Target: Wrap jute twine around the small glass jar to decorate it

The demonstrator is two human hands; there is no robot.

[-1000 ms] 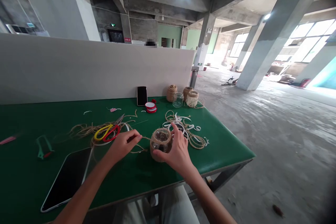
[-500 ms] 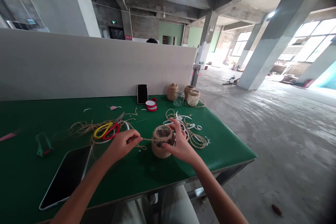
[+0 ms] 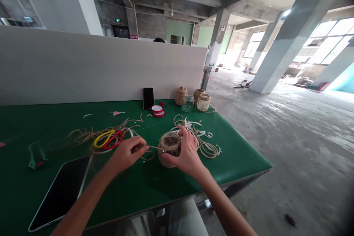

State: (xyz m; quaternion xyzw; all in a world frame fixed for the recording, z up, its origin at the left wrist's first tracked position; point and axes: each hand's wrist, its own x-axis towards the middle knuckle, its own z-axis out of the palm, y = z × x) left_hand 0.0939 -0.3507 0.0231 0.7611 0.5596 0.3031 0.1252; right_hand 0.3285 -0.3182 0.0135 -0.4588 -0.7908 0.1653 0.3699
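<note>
Left-hand grip (image 3: 128, 153) pinches a thin tan jute cord (image 3: 153, 148) at nine o'clock of a round, twine-wrapped clear-glass jar (image 3: 169, 142) on a smooth green bench (image 3: 235, 155) — right-hand grip (image 3: 188, 153) clasping the jar's three o'clock side, thumb and fingers apart — red-and-yellow-handled metal scissors (image 3: 113, 140) lying at the left-hand grip's ten o'clock.

Glass jar (image 3: 170, 141) with twine (image 3: 154, 148) drawn out
The jar shows a clear round end facing upward, ringed in brown, with tan wrapping about its body; the thin brown strand stretches straight and nearly level from the jar's left side.
</note>
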